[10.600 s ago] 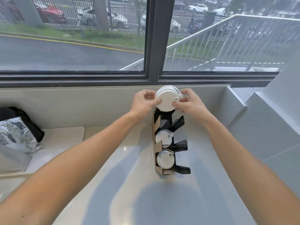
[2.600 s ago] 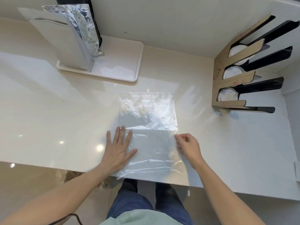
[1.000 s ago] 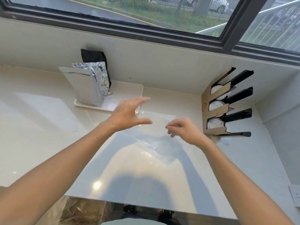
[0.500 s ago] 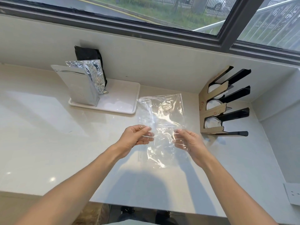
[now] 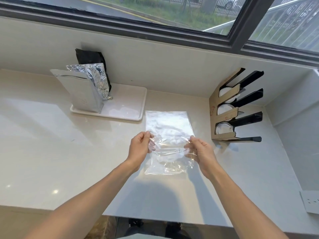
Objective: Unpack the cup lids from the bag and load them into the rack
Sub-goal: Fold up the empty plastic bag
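Note:
A clear, empty plastic bag (image 5: 168, 125) is stretched over the countertop in the middle of the head view. My left hand (image 5: 139, 149) pinches its left edge and my right hand (image 5: 200, 152) pinches its right edge; the far half lies flat and the near half is lifted and folded. At the right, against the wall corner, stands the cardboard-and-black rack (image 5: 224, 116). White cup lids (image 5: 223, 130) sit in its three slots.
A white tray (image 5: 124, 112) at the back carries a silver pouch (image 5: 82, 92), a foil bag and a black bag. The countertop's front edge runs below my forearms. A wall socket plate (image 5: 310, 202) is at the far right. A window spans the back wall.
The bag was hanging crumpled between my hands; now its far end lies flat on the counter and both hands have shifted slightly lower and right, still pinching its edges.

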